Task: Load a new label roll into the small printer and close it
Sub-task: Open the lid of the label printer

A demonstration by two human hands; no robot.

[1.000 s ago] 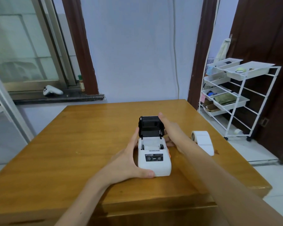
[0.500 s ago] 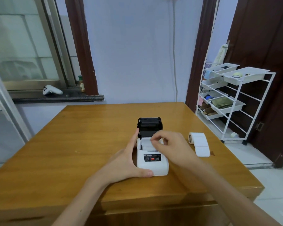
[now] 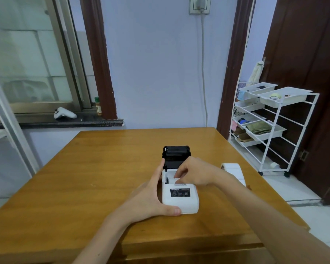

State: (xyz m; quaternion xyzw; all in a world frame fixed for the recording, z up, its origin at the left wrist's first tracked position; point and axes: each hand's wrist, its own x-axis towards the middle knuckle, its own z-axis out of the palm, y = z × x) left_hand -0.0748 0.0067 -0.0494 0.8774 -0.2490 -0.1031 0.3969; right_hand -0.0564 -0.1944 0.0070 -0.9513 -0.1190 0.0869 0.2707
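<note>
My left hand [image 3: 151, 197]: palm turned inward, thumb stretched toward me, fingers extended away. My right hand [image 3: 195, 173]: palm down, wrist raised, fingertips [image 3: 176, 176] curled downward and bunched. Both forearms bare, angled inward.

- Location type: a room in a home.
- Wooden table [image 3: 95, 174] stands against a plain painted wall.
- Game controller [image 3: 64, 113] lies on the window sill [image 3: 69, 121].
- White wire rack [image 3: 271, 128] holds trays of household oddments beside dark wooden doors.
</note>
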